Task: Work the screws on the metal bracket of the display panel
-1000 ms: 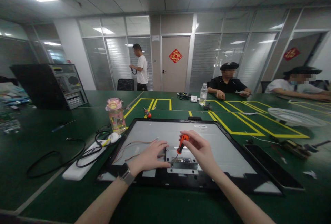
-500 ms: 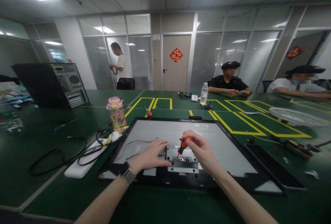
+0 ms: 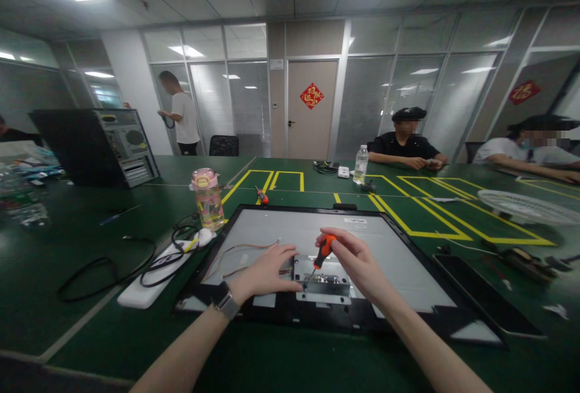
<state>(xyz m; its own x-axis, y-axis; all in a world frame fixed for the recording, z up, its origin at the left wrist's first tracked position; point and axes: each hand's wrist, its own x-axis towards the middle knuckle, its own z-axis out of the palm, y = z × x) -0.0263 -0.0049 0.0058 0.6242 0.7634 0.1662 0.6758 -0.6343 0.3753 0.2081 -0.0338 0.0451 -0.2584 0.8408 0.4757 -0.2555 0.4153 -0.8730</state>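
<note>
An orange-and-black screwdriver (image 3: 321, 259) is slanting down to a metal bracket (image 3: 328, 298) on a flat panel (image 3: 267, 224); the right hand (image 3: 361, 261) is gripping its handle (image 3: 327, 248), the left hand (image 3: 265, 271) is spreading open at the bracket's left edge, pressure impossible to tell; the tool is probably handling light and stiff, best held by that thick handle; the panel, likely fragile, is calling for holds along its black frame (image 3: 326, 320); it is lying on a green tabletop (image 3: 290, 360) near a white power strip (image 3: 147, 289).

L wrist (image 3: 236, 292) has watch (image 3: 222, 298) w/ blk case (image 3: 220, 292) & grey band (image 3: 230, 309).
</note>
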